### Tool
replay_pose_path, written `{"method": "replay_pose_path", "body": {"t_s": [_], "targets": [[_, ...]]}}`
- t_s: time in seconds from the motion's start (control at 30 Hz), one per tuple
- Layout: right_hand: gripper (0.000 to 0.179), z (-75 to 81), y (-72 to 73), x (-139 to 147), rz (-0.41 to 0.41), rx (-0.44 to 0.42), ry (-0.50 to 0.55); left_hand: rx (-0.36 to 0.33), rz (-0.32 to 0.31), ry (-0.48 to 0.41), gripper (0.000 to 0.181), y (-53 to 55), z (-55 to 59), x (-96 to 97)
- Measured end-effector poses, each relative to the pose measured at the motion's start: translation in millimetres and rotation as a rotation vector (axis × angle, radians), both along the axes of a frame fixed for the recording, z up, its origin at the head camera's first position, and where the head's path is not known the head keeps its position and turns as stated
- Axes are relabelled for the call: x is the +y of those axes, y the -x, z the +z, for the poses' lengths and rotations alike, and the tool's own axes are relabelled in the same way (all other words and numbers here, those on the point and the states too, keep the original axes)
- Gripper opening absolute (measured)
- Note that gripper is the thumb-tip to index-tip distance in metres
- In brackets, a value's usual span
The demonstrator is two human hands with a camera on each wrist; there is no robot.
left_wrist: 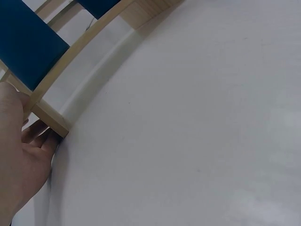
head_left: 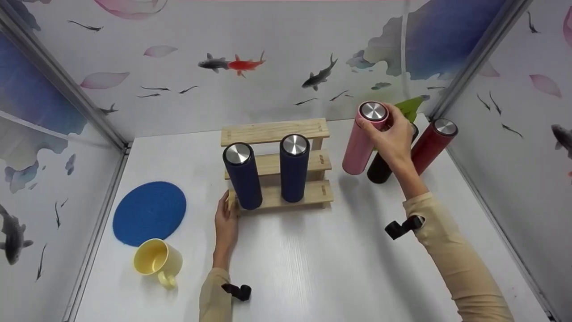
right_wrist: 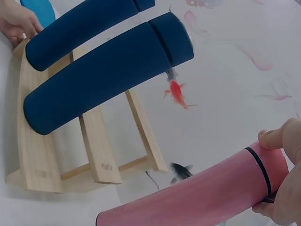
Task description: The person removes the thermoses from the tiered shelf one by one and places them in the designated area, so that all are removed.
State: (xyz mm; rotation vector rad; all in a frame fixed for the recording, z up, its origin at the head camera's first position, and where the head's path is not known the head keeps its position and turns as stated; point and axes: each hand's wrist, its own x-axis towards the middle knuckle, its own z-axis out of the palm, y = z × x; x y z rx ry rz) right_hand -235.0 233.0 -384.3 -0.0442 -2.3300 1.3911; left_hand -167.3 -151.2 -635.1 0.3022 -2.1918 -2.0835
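My right hand (head_left: 395,134) grips a pink thermos bottle (head_left: 359,147) around its top, thumb on one side and fingers on the other. The bottle tilts a little; whether its base touches the table I cannot tell. My left hand (head_left: 226,223) holds the left end of a three-step wooden rack (head_left: 275,132), thumb above and fingers beneath in the left wrist view. Two dark blue thermos bottles, a left one (head_left: 243,181) and a right one (head_left: 294,174), stand on the rack's lowest step. In the right wrist view the pink bottle (right_wrist: 202,193) is apart from the rack.
Behind my right hand are a black bottle (head_left: 379,170), a red bottle (head_left: 431,145) and a green object (head_left: 410,107), partly hidden. At the left lie a round blue mat (head_left: 149,212) and a yellow mug (head_left: 158,259). Printed panels enclose the white table (head_left: 295,268).
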Motion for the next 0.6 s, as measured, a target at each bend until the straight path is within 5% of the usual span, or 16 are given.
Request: {"method": "replay_pose_path", "body": {"t_s": [0.6], "targets": [[0.064, -51.1, 4.6, -5, -0.031, -0.001, -0.007, 0.015, -0.008, 0.052, 0.052, -0.3, -1.0, -1.4]]}}
